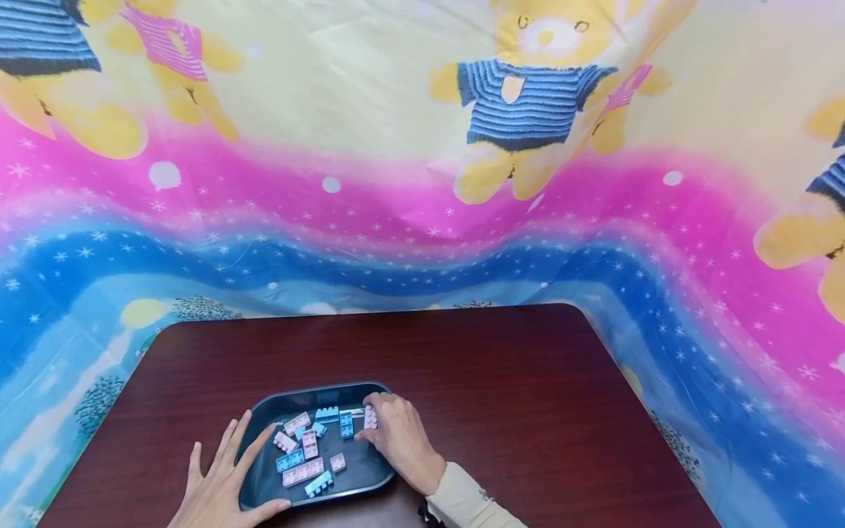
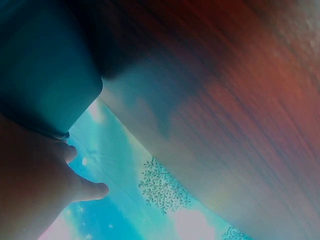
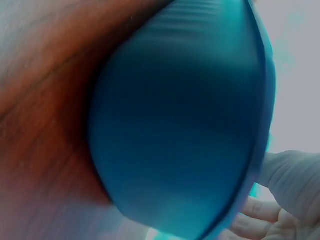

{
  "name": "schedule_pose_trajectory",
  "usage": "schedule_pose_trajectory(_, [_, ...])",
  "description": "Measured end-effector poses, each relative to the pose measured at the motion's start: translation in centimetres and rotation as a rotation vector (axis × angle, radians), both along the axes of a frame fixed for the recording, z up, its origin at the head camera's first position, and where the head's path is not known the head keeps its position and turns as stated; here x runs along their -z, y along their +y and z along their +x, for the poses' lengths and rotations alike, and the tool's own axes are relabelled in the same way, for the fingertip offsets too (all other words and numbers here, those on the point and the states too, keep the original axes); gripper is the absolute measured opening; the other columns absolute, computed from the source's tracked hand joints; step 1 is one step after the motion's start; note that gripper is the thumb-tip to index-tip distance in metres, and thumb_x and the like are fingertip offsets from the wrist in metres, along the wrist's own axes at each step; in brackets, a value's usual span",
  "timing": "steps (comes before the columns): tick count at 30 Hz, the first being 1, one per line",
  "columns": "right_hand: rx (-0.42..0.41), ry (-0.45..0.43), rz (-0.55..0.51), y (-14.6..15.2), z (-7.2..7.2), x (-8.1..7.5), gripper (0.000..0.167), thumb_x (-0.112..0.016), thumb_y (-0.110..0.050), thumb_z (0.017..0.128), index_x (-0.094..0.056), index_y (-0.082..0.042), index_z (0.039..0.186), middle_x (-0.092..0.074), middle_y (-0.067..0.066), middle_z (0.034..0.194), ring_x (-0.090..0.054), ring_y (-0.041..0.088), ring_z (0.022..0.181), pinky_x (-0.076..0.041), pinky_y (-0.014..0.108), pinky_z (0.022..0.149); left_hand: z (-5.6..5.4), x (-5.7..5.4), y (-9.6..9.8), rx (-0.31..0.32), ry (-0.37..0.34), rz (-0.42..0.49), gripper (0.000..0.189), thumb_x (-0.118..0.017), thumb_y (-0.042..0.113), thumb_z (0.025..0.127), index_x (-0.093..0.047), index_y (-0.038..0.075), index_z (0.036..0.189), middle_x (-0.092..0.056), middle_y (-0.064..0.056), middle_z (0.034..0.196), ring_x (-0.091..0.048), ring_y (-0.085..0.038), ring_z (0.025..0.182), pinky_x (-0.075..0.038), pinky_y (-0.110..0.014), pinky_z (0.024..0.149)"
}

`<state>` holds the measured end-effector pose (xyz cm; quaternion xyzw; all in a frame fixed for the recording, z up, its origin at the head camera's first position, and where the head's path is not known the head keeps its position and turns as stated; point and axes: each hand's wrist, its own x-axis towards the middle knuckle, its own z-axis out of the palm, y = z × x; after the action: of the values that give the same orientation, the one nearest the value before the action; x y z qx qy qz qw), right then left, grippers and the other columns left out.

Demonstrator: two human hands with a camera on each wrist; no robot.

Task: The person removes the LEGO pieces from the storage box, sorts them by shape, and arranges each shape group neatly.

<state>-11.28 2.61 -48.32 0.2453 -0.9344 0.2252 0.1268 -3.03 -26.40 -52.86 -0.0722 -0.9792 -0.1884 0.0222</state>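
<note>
A dark tray point(image 1: 364, 473) holds several pink and light-blue toy building bricks. My left hand point(image 1: 221, 477) spreads its fingers around the tray's left end, the thumb along the front rim and the index finger over the left rim. Over the right rim reaches my right hand point(image 1: 404, 436), pinching a pink brick point(image 1: 370, 418) between thumb and fingers inside the tray. The left wrist view has the tray's outer wall point(image 2: 50, 70) beside part of the left hand point(image 2: 37, 175). In the right wrist view, the tray wall point(image 3: 175, 125) hides the bricks, and the right hand point(image 3: 290, 190) shows at the rim.
Toward the tray's left half lie a long pink brick point(image 1: 303, 472), a blue brick point(image 1: 290, 460) and a small pink brick point(image 1: 338, 462). The brown wooden table point(image 1: 528, 411) extends to the right and behind. A curtain with printed bears point(image 1: 396, 227) hangs past its far edge.
</note>
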Motion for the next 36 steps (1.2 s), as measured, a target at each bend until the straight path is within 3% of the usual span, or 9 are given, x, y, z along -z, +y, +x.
schedule_pose_trajectory(8, [0.025, -0.038, -0.050, 1.9, -0.7, -0.7, 0.050, -0.098, -0.028, 0.074, -0.081, -0.003, 0.114, -0.077, 0.009, 0.106, -0.074, 0.019, 0.094, -0.062, 0.030, 0.083, 0.0, 0.0, 0.0, -0.001, -0.003, 0.007, 0.108, -0.077, 0.071, 0.081, -0.030, 0.022, 0.165, -0.015, -0.024, 0.172, -0.021, -0.054, 0.148, 0.004, -0.090, 0.107])
schedule_pose_trajectory(17, [0.059, 0.063, -0.066, 4.7, -2.1, -0.8, 0.050, -0.100, -0.023, 0.070, -0.081, -0.001, 0.110, -0.077, 0.012, 0.102, -0.074, 0.023, 0.089, -0.063, 0.036, 0.078, 0.2, 0.0, -0.1, 0.003, -0.002, 0.020, 0.108, -0.078, 0.070, 0.081, -0.030, 0.023, 0.165, -0.015, -0.023, 0.172, -0.022, -0.054, 0.148, 0.004, -0.089, 0.108])
schedule_pose_trajectory(24, [0.082, 0.060, -0.081, 6.4, -3.3, 0.4, 0.049, -0.100, -0.014, 0.068, -0.080, 0.002, 0.110, -0.077, 0.015, 0.103, -0.074, 0.028, 0.087, -0.063, 0.041, 0.076, 0.0, -0.1, 0.1, 0.009, -0.002, 0.028, 0.107, -0.078, 0.072, 0.080, -0.033, 0.023, 0.165, -0.014, -0.022, 0.173, -0.021, -0.053, 0.150, 0.006, -0.088, 0.109])
schedule_pose_trajectory(36, [0.087, 0.005, -0.065, 7.0, -5.1, 3.2, 0.046, -0.102, -0.012, 0.065, -0.077, 0.000, 0.102, -0.076, 0.012, 0.091, -0.071, 0.025, 0.076, -0.060, 0.038, 0.067, 0.2, -0.2, 0.1, 0.003, -0.010, 0.030, 0.107, -0.078, 0.072, 0.080, -0.033, 0.023, 0.164, -0.014, -0.022, 0.173, -0.020, -0.053, 0.150, 0.005, -0.089, 0.109])
